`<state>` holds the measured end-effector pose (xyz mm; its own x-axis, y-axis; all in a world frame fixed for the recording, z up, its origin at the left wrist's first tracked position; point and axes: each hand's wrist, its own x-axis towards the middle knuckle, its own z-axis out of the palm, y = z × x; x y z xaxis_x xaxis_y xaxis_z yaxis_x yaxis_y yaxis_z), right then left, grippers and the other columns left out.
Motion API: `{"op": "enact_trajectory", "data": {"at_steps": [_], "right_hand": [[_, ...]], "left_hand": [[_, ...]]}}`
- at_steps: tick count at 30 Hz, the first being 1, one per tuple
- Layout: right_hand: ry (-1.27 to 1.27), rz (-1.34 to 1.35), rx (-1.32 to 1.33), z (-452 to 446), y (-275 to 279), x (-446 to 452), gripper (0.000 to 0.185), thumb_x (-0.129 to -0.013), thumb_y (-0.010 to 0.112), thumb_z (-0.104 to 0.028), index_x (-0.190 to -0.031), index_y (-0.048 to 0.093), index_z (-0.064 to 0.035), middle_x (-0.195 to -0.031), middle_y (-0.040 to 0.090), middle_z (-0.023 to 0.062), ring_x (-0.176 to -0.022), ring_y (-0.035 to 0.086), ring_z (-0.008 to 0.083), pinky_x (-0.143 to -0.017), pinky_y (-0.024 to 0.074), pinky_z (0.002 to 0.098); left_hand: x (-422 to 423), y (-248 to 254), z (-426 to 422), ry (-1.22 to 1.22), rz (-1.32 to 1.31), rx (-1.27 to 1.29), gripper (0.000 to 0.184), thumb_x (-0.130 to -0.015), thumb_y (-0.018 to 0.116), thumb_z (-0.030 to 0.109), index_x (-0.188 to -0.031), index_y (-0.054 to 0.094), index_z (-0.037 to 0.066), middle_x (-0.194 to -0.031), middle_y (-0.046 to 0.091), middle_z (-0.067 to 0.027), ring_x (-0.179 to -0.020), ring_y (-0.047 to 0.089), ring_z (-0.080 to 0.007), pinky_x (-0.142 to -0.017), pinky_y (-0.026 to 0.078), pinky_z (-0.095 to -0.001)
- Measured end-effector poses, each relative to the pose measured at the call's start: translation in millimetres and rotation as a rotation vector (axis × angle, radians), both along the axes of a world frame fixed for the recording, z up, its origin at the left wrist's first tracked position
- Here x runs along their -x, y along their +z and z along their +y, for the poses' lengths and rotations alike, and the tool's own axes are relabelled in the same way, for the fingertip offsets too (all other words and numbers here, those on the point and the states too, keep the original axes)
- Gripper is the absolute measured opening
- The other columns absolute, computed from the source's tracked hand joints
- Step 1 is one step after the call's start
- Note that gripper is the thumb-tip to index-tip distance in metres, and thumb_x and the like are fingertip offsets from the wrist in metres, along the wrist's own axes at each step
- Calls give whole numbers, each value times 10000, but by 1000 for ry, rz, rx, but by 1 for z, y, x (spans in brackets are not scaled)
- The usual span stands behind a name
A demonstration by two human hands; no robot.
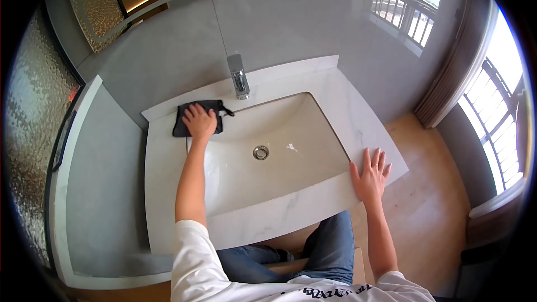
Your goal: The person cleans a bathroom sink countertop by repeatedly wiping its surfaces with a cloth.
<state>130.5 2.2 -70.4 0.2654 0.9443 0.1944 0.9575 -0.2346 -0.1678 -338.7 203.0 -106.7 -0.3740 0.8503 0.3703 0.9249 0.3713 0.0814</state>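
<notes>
Cloth [180,125] under the open left hand [199,122]; right hand [370,177] flat.

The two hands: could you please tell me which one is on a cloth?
The left hand: it lies on the dark cloth, while the right hand rests directly on the white countertop.

Above the basin [302,128], a hand could pass between the left forearm [192,184] and the right hand [371,176]. The desk [349,98] also offers a way along its right strip, from the far right corner down to the right hand, which stands in the way near the near right corner. The faucet [238,78] and low upright ledge [296,68] obstruct the far edge. Toward the far left corner, the left hand [198,120] on the dark cloth [182,126] blocks passage.
</notes>
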Motion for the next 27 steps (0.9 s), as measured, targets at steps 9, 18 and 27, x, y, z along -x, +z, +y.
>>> {"op": "enact_trajectory", "data": {"at_steps": [9,18,27], "right_hand": [[28,12,-7,0,1,-2,667,-953,475,-496,-1455,409,-61,-1547,291,228,-1463,191,389,-1164,125,574],[33,34,-20,1,2,-1,647,-942,505,-466,-1444,430,-64,-1542,311,214,-1458,201,393,-1164,129,574],[70,4,-79,1,-6,-5,648,-922,541,-452,-1437,442,-72,-1531,327,217,-1446,213,418,-1151,145,600]], "left_hand": [[-115,-5,35,-187,31,-201,555,-908,530,336,-1237,558,-110,-1317,555,-244,-1263,475,-406,-1071,356,-498],[-160,33,2,-380,-26,126,471,-909,583,304,-1156,616,-95,-1221,607,-279,-1140,577,-394,-983,451,-397],[-189,5,88,-796,-114,-104,477,-981,461,300,-1361,514,17,-1447,480,-143,-1358,422,-316,-1117,343,-434]]}}
